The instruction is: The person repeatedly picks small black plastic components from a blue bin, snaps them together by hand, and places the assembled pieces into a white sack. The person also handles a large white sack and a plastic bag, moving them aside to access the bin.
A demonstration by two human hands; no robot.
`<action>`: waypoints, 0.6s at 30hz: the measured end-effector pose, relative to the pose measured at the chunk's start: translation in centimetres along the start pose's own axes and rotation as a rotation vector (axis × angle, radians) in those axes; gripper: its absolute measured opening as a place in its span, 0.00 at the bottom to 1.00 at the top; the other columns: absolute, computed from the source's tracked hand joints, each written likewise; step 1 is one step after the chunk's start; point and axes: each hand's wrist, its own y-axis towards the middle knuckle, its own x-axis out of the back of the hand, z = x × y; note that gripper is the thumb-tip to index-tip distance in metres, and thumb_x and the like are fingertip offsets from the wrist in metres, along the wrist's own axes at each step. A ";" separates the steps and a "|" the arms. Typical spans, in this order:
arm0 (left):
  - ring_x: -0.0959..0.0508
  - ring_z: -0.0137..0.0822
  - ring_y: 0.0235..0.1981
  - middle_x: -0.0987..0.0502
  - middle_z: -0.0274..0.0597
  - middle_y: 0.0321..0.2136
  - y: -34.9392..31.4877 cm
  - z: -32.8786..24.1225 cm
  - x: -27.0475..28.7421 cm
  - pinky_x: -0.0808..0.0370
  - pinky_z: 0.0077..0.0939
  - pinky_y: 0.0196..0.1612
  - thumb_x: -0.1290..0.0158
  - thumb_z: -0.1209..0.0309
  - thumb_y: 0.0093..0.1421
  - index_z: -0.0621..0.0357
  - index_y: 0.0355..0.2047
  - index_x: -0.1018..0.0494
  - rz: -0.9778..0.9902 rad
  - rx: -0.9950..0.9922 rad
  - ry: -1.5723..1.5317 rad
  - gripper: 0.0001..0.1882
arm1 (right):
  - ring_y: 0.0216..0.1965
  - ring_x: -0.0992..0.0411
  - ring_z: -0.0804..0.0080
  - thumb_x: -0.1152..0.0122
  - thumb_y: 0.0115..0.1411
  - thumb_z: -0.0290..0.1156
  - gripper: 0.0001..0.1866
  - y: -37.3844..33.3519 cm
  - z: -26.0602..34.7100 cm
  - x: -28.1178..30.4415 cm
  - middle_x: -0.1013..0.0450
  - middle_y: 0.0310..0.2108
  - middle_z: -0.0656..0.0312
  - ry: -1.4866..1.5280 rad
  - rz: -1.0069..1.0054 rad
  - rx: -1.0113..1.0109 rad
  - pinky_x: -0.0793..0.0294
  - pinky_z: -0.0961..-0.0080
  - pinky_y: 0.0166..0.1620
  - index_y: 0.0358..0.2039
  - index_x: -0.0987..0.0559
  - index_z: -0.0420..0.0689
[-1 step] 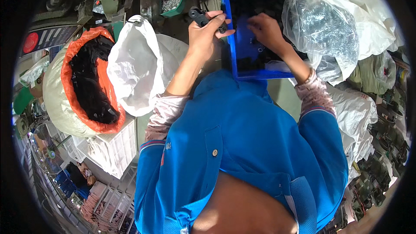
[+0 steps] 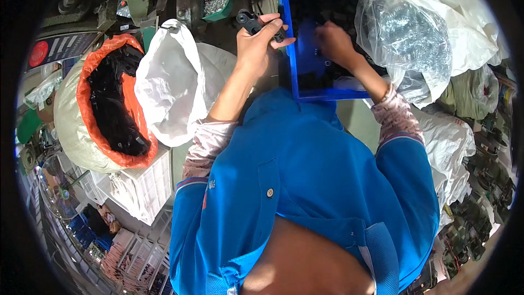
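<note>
My left hand point(image 2: 254, 49) is closed around a black, elongated plastic-looking part point(image 2: 250, 22) with a round hole at its far end. It holds the part just left of the rim of a blue bin point(image 2: 293, 71). My right hand point(image 2: 337, 45) reaches into that bin from the right, its fingers bent and smeared by motion. Dark small pieces point(image 2: 311, 3) fill the far side of the bin, and a dark shape shows by the right fingertips; whether they grip it is hidden.
On the left, an orange-lined sack point(image 2: 150, 150) holds black parts, beside a white sack point(image 2: 169, 82). A green container point(image 2: 218, 15) of small metal pieces stands at the back. Clear plastic bags point(image 2: 406, 33) overlap the bin's right side.
My right hand has shifted slightly right and nearer within the bin, its fingers now blurred. My left hand and the black part have hardly moved.
</note>
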 end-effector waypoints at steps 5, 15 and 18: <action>0.20 0.43 0.38 0.23 0.51 0.35 -1.5 -0.9 0.2 0.14 0.44 0.37 0.44 0.81 0.59 0.70 0.46 0.28 0.009 -0.034 0.024 0.14 | 0.41 0.26 0.49 0.39 0.48 0.25 0.04 -0.5 -1.5 -4.3 0.26 0.33 0.50 -0.326 0.120 0.042 0.23 0.59 0.38 0.26 0.22 0.41; 0.22 0.30 0.36 0.25 0.38 0.36 -3.7 -2.3 2.6 0.16 0.33 0.42 0.42 0.84 0.56 0.67 0.49 0.27 0.007 -0.251 0.430 0.19 | 0.34 0.25 0.78 0.35 0.59 0.25 0.06 2.3 8.1 6.9 0.21 0.35 0.62 1.066 0.060 -0.043 0.24 0.80 0.38 0.35 0.20 0.38; 0.23 0.23 0.34 0.21 0.34 0.34 -4.8 -3.1 2.9 0.22 0.20 0.39 0.37 0.79 0.54 0.62 0.45 0.23 -0.030 -0.329 0.638 0.17 | 0.35 0.25 0.80 0.36 0.59 0.23 0.09 3.6 10.2 7.1 0.21 0.34 0.62 1.134 0.116 0.093 0.25 0.82 0.40 0.41 0.18 0.38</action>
